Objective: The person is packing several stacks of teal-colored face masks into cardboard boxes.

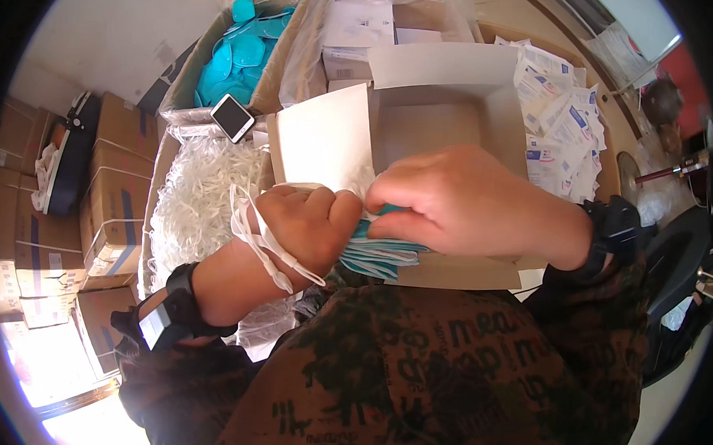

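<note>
Firstly, your left hand point(305, 225): fingers curled into a fist, white straps point(255, 241) looped over its back and wrist; what it grips inside is hidden. Your right hand point(451, 202): thumb and forefinger pinched on a folded stack point(378, 253) of teal-and-white pieces. Stack: between your hands, by the near left corner of an open white carton point(440, 127); contact with the carton cannot be told.

Step, as judged: arranging stack and straps together. Next move, as judged: calls for a steady left hold and a light right pinch, loops kept off the carton's edges.

Room: the carton's mouth, reaching from your knuckles to its raised far flap point(445, 65). Limits: left flap point(325, 136) upright beside your left fist; right wall crossed by your forearm.

Beyond the left edge: clear bands point(200, 197), boxed; phone point(233, 118) across that box's far edge. Beyond the right edge: white packets point(563, 126). Past the far flap: white boxes point(360, 23). Far left: loose teal pieces point(242, 56), boxed.
</note>
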A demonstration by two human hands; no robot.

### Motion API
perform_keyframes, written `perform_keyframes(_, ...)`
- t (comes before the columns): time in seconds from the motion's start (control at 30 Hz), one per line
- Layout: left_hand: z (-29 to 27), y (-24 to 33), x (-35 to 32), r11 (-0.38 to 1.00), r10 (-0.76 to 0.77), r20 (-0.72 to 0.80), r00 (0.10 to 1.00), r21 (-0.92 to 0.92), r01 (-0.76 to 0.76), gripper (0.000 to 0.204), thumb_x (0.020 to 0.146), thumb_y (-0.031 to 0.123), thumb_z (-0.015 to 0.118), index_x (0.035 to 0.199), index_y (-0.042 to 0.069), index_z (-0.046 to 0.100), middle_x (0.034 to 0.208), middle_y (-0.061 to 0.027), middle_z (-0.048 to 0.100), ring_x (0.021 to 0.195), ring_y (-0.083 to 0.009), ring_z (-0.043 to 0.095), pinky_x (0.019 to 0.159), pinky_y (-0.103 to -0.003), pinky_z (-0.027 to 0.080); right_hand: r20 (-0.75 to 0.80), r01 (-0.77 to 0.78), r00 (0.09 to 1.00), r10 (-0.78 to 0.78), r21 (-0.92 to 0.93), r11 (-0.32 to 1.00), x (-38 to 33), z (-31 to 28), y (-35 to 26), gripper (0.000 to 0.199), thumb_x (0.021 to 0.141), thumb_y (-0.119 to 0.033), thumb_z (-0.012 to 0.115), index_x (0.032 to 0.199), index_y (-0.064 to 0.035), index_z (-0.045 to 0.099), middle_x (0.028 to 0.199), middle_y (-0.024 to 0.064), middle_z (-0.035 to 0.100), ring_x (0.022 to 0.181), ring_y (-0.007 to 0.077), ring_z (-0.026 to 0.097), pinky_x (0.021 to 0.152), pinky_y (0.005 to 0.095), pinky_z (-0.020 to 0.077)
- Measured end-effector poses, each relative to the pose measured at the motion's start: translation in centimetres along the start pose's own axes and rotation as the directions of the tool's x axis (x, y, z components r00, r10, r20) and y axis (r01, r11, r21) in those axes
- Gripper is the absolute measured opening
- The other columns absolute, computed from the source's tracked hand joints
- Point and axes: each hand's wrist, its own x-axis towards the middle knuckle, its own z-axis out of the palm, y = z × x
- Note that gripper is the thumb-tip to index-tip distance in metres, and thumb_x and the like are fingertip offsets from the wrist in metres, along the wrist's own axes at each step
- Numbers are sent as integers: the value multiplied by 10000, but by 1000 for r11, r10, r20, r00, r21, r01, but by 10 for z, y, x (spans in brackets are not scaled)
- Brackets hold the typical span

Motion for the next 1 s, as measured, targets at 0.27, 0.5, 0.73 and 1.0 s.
perform_keyframes(0.27,-8,-1,-1,994,101,26,995,-46,-100,129,749,142,618,765,74,509,600,-46,489,504,-208,561,464,-334,448,228,-117,965,130,-68,991,-13,-9,1,191,877,-187,592,777,-24,594,726,161,642,641,353,617,582,430,466)
perform_keyframes(0.5,-12,-21,-38,998,-16,-118,993,-68,8,259,655,170,721,842,32,606,611,-56,494,490,-227,553,446,-347,432,280,-374,906,318,172,911,-75,-57,-26,109,821,-86,650,771,-60,557,603,40,543,511,192,526,492,315,403)
perform_keyframes(0.73,-2,-53,-79,952,-275,-162,948,88,292,311,618,118,748,899,80,621,649,-71,530,526,-281,544,494,-392,441,-38,-381,901,431,401,833,-153,-84,-11,184,849,-172,667,790,-41,552,589,24,513,464,97,420,434,261,328)
perform_keyframes(1.0,-4,-34,-46,997,15,-207,978,-72,-31,382,601,152,729,944,16,629,674,-57,537,553,-240,562,514,-358,439,32,-138,926,375,956,259,-59,-36,34,214,960,-200,535,817,-41,514,623,-16,455,461,38,351,396,195,258)
